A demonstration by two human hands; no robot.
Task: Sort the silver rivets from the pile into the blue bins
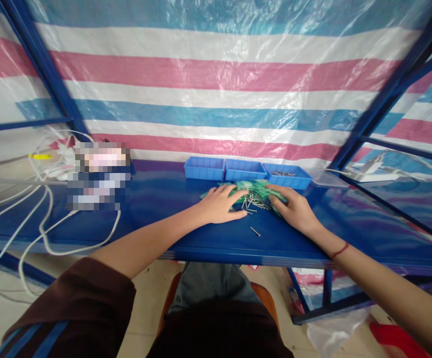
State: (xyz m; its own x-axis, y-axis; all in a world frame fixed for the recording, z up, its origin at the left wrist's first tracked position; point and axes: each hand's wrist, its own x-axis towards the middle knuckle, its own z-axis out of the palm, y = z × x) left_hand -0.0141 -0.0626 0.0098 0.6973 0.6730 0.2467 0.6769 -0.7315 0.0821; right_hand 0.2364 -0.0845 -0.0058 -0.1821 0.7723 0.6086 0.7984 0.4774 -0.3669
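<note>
A crumpled green plastic bag [257,185] lies on the blue tabletop with loose metal nails [254,200] spilling from its near side. My left hand [224,205] rests on the bag's left part, its fingers spread and the thumb beside the nails. On the other side, my right hand [296,209] has its thumb and fingers around the bag's right edge; some fingertips are hidden. One single nail [255,231] lies apart, closer to the table's front edge.
Behind the bag stand three blue bins in a row: a left bin [204,169], a middle bin [245,170] and a right bin [288,175] holding small metal pieces. White cables [48,219] trail over the table's left side. Blue metal posts [382,99] frame the striped sheet.
</note>
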